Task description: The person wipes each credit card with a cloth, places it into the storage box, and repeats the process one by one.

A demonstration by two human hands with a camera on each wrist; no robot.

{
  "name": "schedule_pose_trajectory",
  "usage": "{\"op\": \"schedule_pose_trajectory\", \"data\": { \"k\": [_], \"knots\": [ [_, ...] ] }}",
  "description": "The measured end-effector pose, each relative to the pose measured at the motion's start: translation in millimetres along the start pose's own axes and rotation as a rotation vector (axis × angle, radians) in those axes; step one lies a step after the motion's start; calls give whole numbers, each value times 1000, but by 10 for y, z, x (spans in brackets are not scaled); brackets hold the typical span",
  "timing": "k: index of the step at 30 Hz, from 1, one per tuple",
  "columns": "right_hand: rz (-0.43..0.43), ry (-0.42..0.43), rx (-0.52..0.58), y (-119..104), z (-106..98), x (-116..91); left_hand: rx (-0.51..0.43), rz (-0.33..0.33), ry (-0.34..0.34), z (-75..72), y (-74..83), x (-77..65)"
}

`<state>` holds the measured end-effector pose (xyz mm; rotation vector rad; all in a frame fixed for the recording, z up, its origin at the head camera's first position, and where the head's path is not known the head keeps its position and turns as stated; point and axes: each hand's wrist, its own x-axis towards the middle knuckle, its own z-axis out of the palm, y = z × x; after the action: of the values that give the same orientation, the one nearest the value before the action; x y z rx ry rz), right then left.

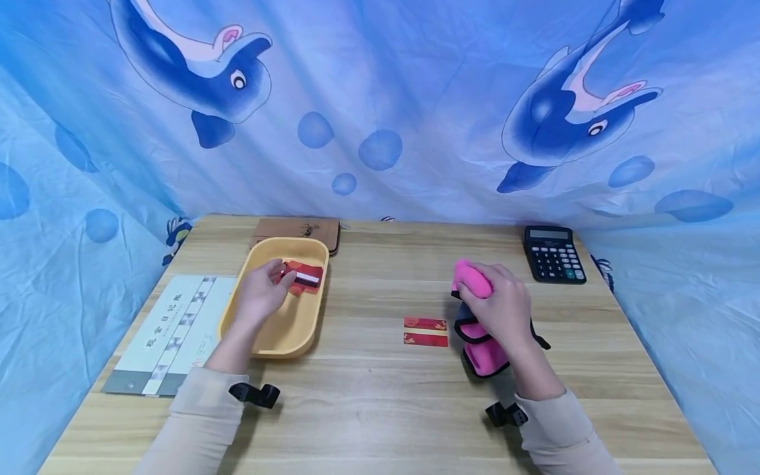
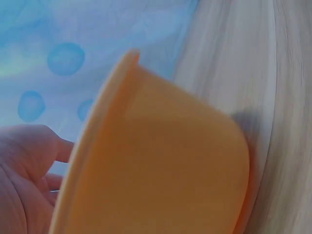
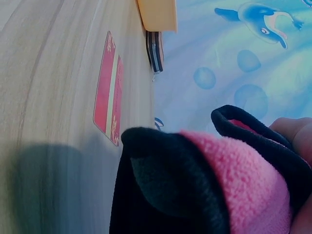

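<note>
My left hand (image 1: 261, 290) reaches into a yellow plastic basin (image 1: 317, 333), its thumb and fingers pinching the left end of a red card with a dark and white stripe (image 1: 307, 278). Other red pieces lie beneath that card. The left wrist view has the basin's wall (image 2: 165, 161) hiding most of the fingers. My right hand (image 1: 501, 300) grips a pink fleece item with black edging (image 1: 489, 357) by its bunched upper end, above the table's right side. The item's folds (image 3: 243, 180) fill the lower right wrist view. Left of it lies a red-and-gold card (image 1: 425, 332).
A pale ledger book (image 1: 172, 330) lies partly beside the basin on the left. Behind the basin is a brown zipped case (image 1: 309, 231). A black calculator (image 1: 555, 254) sits at the back right. A blue dolphin-print curtain (image 1: 380, 99) borders the wooden table (image 1: 368, 409).
</note>
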<state>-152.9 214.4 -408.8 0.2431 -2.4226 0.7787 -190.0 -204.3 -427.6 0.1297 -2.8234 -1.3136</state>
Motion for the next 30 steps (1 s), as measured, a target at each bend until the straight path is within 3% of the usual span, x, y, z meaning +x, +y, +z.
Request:
{"op": "schedule_pose_trajectory", "data": {
  "k": [7, 10, 15, 22, 30],
  "knots": [
    [9, 8, 15, 13, -33, 0, -41, 249, 170, 198, 272, -102],
    [17, 10, 21, 19, -49, -9, -74, 362, 184, 296, 397, -161],
    [30, 18, 23, 38, -69, -25, -124, 477, 108, 443, 574, -235],
    [37, 39, 27, 62, -89, -46, -232, 462, -54, 687, 752, -326],
    [48, 55, 25, 74, -84, -60, -200, 517, -152, 1069, 785, -407]
  ]
}}
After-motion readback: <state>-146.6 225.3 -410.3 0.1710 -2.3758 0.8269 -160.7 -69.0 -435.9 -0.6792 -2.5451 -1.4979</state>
